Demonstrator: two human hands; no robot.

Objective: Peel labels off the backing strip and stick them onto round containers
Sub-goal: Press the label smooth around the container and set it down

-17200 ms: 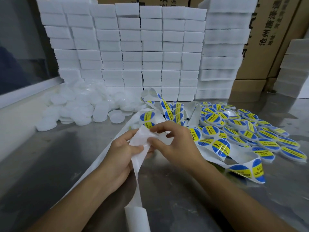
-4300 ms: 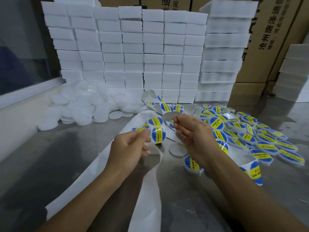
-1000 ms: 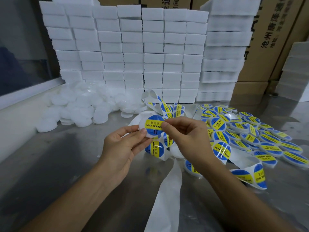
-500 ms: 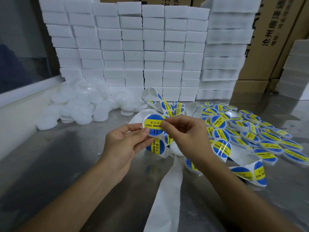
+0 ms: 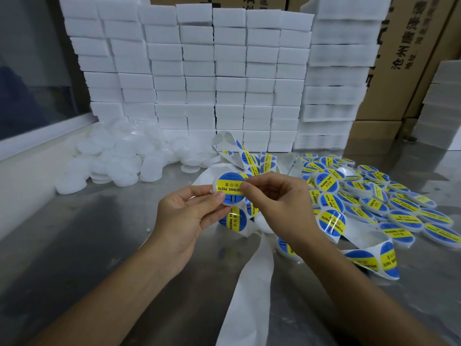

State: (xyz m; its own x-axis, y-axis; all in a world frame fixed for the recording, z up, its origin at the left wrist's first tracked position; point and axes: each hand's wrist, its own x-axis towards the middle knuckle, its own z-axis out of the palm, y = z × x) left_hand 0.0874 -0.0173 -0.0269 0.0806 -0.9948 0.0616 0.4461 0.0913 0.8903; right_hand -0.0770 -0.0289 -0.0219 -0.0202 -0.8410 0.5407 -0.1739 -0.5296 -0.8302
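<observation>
My left hand [image 5: 184, 221] pinches the round container [image 5: 230, 189] by its left rim while my right hand [image 5: 279, 206] curls and presses the label [image 5: 230, 189] at its right edge. We hover above a steel table [image 5: 74, 245], white blocks [image 5: 199, 71] stacked behind. The label's yellow band runs left to right, face tilted towards me.

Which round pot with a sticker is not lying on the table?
The labelled container held up between the left hand and the right hand. All the other labelled pots lie in a heap on the table.
</observation>
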